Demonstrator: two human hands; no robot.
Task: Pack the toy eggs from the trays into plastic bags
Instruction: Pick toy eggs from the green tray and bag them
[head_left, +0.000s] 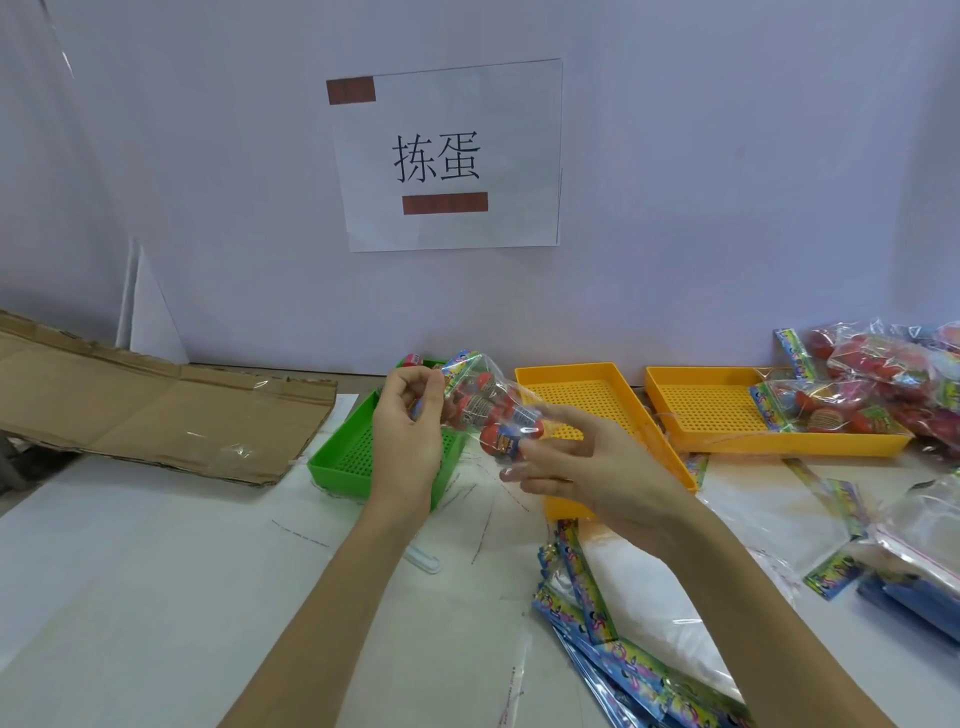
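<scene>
A clear plastic bag (483, 400) with a colourful printed header holds several red toy eggs and hangs in the air above the green tray (332, 462). My left hand (408, 431) pinches the bag near its header end. My right hand (587, 462) holds the bag's lower end from the right, fingers curled under a red egg (511, 439). One more red egg (413, 359) shows at the far edge of the green tray, partly hidden by my left hand.
Two yellow trays (587, 395) (711, 415) lie right of the green one. Filled bags of eggs (883, 384) pile at the far right. Unfilled bags with printed headers (623, 649) lie at the lower right. Flattened cardboard (156, 410) lies at the left.
</scene>
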